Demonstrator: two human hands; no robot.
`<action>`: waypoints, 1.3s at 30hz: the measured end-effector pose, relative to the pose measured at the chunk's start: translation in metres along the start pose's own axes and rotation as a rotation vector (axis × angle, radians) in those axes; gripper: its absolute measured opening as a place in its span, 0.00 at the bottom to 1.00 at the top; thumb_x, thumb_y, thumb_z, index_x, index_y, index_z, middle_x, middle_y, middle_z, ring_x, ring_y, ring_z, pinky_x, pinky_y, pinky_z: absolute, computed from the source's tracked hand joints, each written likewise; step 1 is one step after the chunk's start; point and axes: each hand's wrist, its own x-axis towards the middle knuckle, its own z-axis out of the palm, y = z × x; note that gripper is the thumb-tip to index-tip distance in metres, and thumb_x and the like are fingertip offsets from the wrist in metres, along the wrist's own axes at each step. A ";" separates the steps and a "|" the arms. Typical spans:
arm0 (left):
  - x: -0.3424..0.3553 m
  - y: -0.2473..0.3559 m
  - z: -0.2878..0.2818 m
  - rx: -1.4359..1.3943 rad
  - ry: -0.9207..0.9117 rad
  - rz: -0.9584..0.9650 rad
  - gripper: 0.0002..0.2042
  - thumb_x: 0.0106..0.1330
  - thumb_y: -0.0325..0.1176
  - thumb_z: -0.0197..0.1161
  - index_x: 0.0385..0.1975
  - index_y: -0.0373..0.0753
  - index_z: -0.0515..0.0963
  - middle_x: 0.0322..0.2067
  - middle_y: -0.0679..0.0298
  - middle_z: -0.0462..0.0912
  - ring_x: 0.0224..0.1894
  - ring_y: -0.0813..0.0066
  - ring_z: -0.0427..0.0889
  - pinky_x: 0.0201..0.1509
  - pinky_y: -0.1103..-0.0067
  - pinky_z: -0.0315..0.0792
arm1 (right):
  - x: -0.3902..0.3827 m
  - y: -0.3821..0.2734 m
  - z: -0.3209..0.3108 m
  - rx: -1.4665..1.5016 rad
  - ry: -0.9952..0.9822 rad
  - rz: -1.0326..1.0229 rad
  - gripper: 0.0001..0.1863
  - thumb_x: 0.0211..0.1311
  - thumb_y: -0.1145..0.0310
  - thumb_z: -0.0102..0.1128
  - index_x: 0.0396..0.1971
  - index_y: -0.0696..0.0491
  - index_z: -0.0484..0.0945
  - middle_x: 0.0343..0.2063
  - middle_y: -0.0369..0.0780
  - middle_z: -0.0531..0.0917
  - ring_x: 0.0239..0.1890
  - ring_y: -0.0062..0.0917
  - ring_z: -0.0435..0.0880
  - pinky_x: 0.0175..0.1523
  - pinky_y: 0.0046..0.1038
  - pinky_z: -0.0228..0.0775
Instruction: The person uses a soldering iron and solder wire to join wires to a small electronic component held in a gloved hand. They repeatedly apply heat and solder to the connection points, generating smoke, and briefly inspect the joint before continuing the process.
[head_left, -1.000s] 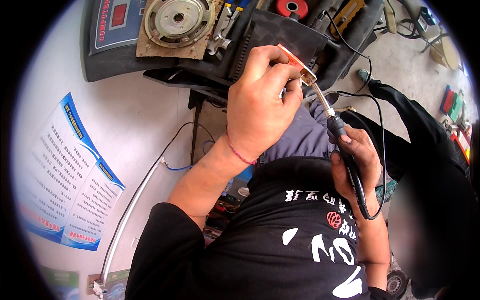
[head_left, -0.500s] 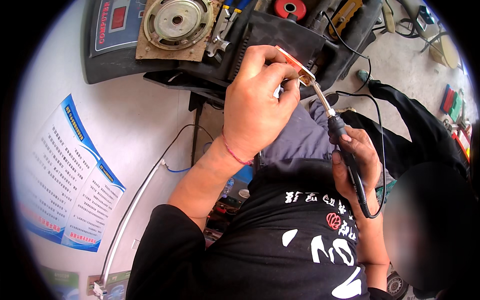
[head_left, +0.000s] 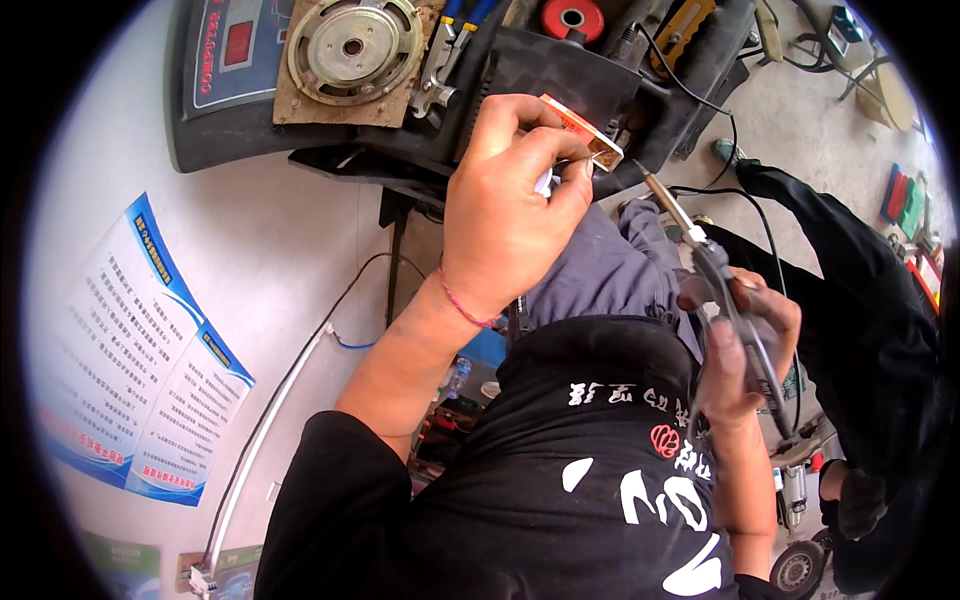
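My left hand [head_left: 510, 205] is closed, pinching a small orange-and-white box [head_left: 578, 128] between fingers and thumb. Amber-brown stuff shows at the box's near end, and a thin wire-like piece sticks out by my fingertips. Something white is partly hidden in the same grip. To the right, my right hand [head_left: 740, 360] is wrapped round the black handle of a soldering iron [head_left: 674, 205]. The iron's metal tip points up and left, a short way from the box and not touching it. Motion smears the right hand and handle somewhat.
Ahead stands a black machine [head_left: 560, 80] with a blue panel [head_left: 243, 45]. On its top lie a round metal part [head_left: 352, 48] on a board, blue-and-yellow-handled pliers [head_left: 447, 60] and a red ring [head_left: 577, 18]. A black cord [head_left: 775, 250] loops right, near a person's dark trousers [head_left: 830, 230].
My right hand has drawn the soldering iron down and right, so its tip has left the box's end. My left hand still holds the box, barely shifted.
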 end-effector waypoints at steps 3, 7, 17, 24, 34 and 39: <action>-0.001 0.005 -0.007 -0.116 -0.011 -0.061 0.05 0.57 0.20 0.68 0.33 0.33 0.82 0.41 0.60 0.76 0.37 0.71 0.82 0.41 0.77 0.77 | -0.005 -0.011 -0.007 0.069 0.121 0.048 0.23 0.66 0.62 0.62 0.53 0.57 0.67 0.43 0.52 0.78 0.36 0.38 0.82 0.42 0.37 0.74; -0.007 0.026 -0.023 -0.411 -0.044 -0.253 0.04 0.62 0.20 0.67 0.36 0.30 0.82 0.41 0.62 0.77 0.38 0.78 0.80 0.42 0.80 0.76 | -0.022 -0.032 -0.022 0.184 0.195 0.096 0.23 0.65 0.61 0.61 0.55 0.54 0.66 0.44 0.51 0.76 0.35 0.38 0.81 0.38 0.36 0.74; -0.005 0.139 -0.024 -1.084 -0.350 -0.385 0.05 0.66 0.23 0.64 0.38 0.30 0.79 0.40 0.58 0.78 0.37 0.72 0.83 0.41 0.75 0.81 | -0.092 -0.113 -0.054 0.260 0.341 -0.171 0.24 0.65 0.51 0.67 0.50 0.46 0.65 0.37 0.46 0.80 0.30 0.33 0.81 0.31 0.31 0.77; -0.030 0.243 0.022 -0.857 -0.551 -0.019 0.07 0.64 0.27 0.67 0.35 0.30 0.78 0.41 0.55 0.74 0.38 0.69 0.82 0.43 0.74 0.81 | -0.177 -0.135 -0.101 0.248 0.429 -0.448 0.24 0.64 0.57 0.69 0.49 0.48 0.66 0.35 0.46 0.81 0.33 0.34 0.82 0.36 0.37 0.78; -0.081 0.312 0.106 -0.551 -0.756 0.223 0.05 0.65 0.18 0.62 0.39 0.28 0.78 0.44 0.59 0.74 0.43 0.77 0.78 0.47 0.81 0.76 | -0.247 -0.113 -0.147 0.179 0.930 -0.698 0.21 0.69 0.59 0.62 0.54 0.48 0.64 0.31 0.39 0.76 0.30 0.28 0.79 0.33 0.33 0.75; -0.101 0.313 0.135 -0.456 -0.740 0.219 0.05 0.69 0.23 0.63 0.40 0.29 0.78 0.43 0.58 0.74 0.40 0.74 0.81 0.45 0.77 0.78 | -0.291 -0.077 -0.173 0.118 0.800 -0.586 0.24 0.70 0.63 0.54 0.62 0.54 0.65 0.49 0.41 0.74 0.48 0.28 0.77 0.48 0.30 0.74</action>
